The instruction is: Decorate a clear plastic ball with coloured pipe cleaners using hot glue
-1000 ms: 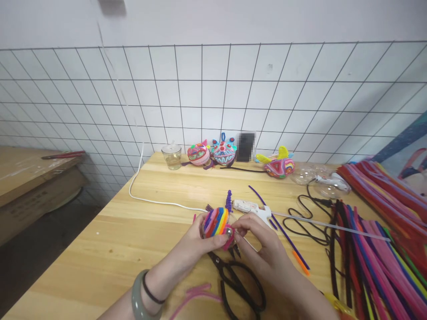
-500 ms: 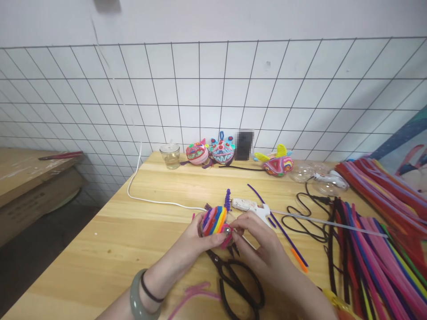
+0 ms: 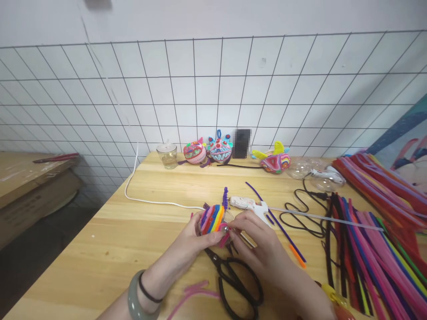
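My left hand (image 3: 193,235) is closed round a small ball (image 3: 213,218) covered in rainbow stripes of pipe cleaner. On the ball's near right side is a pink pipe-cleaner piece (image 3: 224,240) with a shiny silvery bead. The fingertips of my right hand (image 3: 255,238) pinch at this pink piece; the exact grip is partly hidden. Black-handled scissors (image 3: 235,280) lie below both hands, their blades partly covered. Just beyond the ball are a coiled purple pipe cleaner (image 3: 225,198) and a white glue gun (image 3: 248,204) with a long clear glue stick.
Bundles of coloured pipe cleaners (image 3: 376,249) spread over the right side. Along the back stand a glass cup (image 3: 167,156), finished pipe-cleaner ornaments (image 3: 220,149) and clear plastic balls (image 3: 325,180). A black cable (image 3: 296,218) loops right of the glue gun; a white cord (image 3: 150,201) runs left.
The view has shifted slightly, so the things on the table appear a little further left. Both hands stay at the striped ball with almost the same grip.
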Motion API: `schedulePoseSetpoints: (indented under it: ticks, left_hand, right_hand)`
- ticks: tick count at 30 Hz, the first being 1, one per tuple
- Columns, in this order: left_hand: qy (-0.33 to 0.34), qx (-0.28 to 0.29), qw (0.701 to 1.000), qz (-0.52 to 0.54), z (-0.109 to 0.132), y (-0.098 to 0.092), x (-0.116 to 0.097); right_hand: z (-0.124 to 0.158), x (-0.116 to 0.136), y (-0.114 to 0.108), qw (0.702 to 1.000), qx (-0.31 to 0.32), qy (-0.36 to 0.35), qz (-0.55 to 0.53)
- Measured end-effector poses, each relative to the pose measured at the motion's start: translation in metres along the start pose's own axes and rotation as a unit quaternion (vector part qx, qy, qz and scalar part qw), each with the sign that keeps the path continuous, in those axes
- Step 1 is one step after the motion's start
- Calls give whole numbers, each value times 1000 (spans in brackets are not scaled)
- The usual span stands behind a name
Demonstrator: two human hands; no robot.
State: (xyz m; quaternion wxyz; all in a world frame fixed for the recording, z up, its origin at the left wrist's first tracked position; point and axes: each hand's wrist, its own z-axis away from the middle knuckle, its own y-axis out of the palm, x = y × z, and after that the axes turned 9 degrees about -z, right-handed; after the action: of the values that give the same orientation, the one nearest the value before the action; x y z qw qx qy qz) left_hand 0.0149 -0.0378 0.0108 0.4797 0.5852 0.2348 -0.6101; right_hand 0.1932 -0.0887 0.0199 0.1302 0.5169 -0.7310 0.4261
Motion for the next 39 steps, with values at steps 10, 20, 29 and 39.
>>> schedulePoseSetpoints:
  ticks: [10,20,29,39]
  left_hand:
    - [1,0,999,38,0,0,3]
    - [-18,-5,999,31,-1,-4,5]
    - [-6,-10,1000,6,0,-3,4]
    - [16,-24,998,-56,-1,-9,10]
  right_hand:
    - [0,-2,2,999,17,-18,46]
    - [2,-3,4,997,31,-21,62]
    - [3,-6,6,997,31,-31,68]
    - [1,-4,6,998,21,-17,57]
